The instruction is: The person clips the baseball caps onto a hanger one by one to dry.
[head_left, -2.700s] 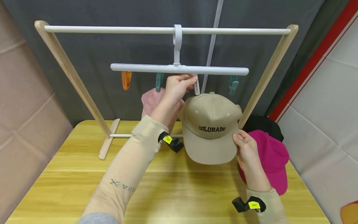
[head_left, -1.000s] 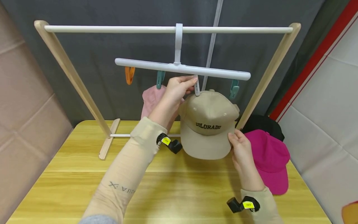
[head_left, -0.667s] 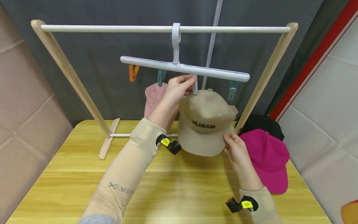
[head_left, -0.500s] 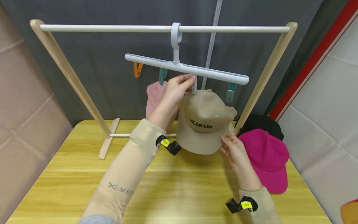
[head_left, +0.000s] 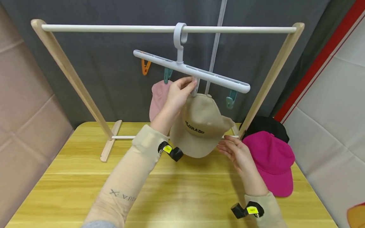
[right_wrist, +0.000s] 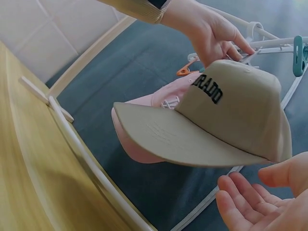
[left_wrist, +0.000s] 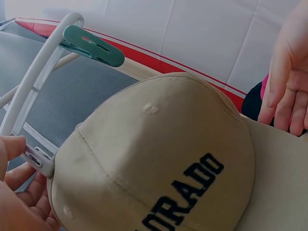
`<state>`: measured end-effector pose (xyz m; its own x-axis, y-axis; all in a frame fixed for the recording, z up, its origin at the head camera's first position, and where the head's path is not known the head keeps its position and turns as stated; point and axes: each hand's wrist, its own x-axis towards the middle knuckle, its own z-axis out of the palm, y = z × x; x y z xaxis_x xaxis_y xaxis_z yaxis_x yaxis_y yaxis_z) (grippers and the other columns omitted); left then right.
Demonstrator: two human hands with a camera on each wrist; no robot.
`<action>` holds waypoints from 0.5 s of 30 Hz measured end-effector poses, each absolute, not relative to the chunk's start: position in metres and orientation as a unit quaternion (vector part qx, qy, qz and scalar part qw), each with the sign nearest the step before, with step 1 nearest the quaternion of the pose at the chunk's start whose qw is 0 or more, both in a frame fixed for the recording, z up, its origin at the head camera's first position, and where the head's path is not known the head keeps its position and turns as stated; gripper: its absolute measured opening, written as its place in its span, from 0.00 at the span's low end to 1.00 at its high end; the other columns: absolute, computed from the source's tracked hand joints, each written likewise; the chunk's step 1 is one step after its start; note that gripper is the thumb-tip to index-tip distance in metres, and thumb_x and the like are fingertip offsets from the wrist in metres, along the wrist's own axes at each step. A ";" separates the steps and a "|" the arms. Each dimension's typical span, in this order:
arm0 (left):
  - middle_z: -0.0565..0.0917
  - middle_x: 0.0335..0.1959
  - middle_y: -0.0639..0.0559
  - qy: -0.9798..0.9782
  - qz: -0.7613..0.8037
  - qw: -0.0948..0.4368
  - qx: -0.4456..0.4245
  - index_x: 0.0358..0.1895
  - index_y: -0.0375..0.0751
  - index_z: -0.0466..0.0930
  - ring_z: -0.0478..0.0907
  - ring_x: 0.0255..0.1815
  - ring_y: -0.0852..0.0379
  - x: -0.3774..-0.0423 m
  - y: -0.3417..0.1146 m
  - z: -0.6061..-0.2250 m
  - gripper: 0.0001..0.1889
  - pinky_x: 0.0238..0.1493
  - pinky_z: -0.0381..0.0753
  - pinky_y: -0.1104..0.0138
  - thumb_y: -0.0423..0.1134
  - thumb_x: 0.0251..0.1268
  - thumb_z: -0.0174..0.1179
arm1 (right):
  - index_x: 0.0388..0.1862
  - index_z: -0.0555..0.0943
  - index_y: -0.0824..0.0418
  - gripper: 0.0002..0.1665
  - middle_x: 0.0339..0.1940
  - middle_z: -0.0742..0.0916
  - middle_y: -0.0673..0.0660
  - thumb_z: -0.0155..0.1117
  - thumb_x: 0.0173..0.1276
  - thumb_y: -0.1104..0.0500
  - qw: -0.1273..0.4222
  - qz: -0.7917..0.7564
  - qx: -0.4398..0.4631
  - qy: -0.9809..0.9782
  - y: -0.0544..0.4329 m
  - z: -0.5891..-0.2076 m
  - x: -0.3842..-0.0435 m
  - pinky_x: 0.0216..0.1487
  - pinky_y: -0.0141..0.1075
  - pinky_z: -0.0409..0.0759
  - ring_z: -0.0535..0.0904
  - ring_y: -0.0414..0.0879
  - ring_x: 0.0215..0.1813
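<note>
Since the earlier head frames, the white hanger has swung further round on its rod, the beige COLORADO cap has turned and shifted leftward with it, and the right hand has come off the cap's brim. In the head view, the left hand pinches the pale grey clip at the top of the beige cap, which hangs under the hanger. Just beside the brim, the right hand holds nothing, its fingers extended. Behind the left hand, a pink cap hangs from a teal clip, with an orange clip further left along the bar. On the wooden table, a magenta cap lies in front of a black cap.

From the left wrist, the thumb presses the grey clip, whose tip meets the edge of the beige crown; the right hand's fingers are spread loosely beyond the brim.

From the right wrist, the right hand lies open-palmed below the beige cap, apart from it, and the pink cap shows behind the brim.
</note>
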<state>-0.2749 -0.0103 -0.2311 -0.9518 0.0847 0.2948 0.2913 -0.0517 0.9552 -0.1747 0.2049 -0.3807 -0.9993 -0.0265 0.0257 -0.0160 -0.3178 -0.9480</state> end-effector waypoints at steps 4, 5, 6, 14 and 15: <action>0.81 0.51 0.44 -0.684 -0.710 0.089 -0.141 0.58 0.32 0.77 0.76 0.51 0.57 -0.274 -0.011 -0.235 0.18 0.51 0.75 0.71 0.36 0.68 0.59 | 0.58 0.64 0.75 0.16 0.36 0.86 0.53 0.45 0.76 0.68 -0.001 -0.817 -0.023 0.576 0.210 -0.384 -0.174 0.47 0.34 0.80 0.84 0.45 0.40; 0.81 0.50 0.43 -0.684 -0.709 0.094 -0.143 0.57 0.32 0.77 0.77 0.50 0.56 -0.274 -0.012 -0.236 0.18 0.51 0.75 0.71 0.36 0.68 0.59 | 0.57 0.65 0.73 0.14 0.36 0.86 0.53 0.45 0.76 0.68 -0.001 -0.818 -0.023 0.575 0.211 -0.385 -0.174 0.46 0.34 0.80 0.84 0.45 0.40; 0.81 0.50 0.43 -0.684 -0.707 0.101 -0.145 0.57 0.31 0.77 0.77 0.50 0.56 -0.274 -0.011 -0.237 0.17 0.51 0.75 0.71 0.35 0.68 0.59 | 0.55 0.67 0.71 0.12 0.36 0.87 0.53 0.45 0.76 0.68 -0.001 -0.819 -0.019 0.574 0.212 -0.386 -0.174 0.46 0.34 0.80 0.84 0.45 0.40; 0.82 0.48 0.41 -0.696 -0.678 0.168 -0.165 0.53 0.29 0.79 0.78 0.47 0.53 -0.269 -0.010 -0.246 0.15 0.50 0.76 0.69 0.32 0.65 0.61 | 0.57 0.65 0.72 0.14 0.36 0.87 0.52 0.45 0.76 0.68 0.006 -0.815 0.004 0.579 0.223 -0.392 -0.169 0.46 0.34 0.80 0.84 0.44 0.40; 0.82 0.48 0.41 -0.697 -0.675 0.174 -0.169 0.53 0.29 0.79 0.78 0.47 0.53 -0.268 -0.010 -0.247 0.15 0.50 0.76 0.69 0.32 0.65 0.61 | 0.59 0.64 0.73 0.16 0.36 0.87 0.51 0.45 0.76 0.68 0.007 -0.814 0.007 0.581 0.225 -0.393 -0.168 0.47 0.34 0.80 0.84 0.44 0.40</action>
<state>-0.2685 -0.0103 -0.2469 -0.8821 0.0001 0.4711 0.4709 0.0312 0.8816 -0.1685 0.2246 -0.3925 -0.9998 -0.0034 -0.0185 0.0186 -0.3240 -0.9459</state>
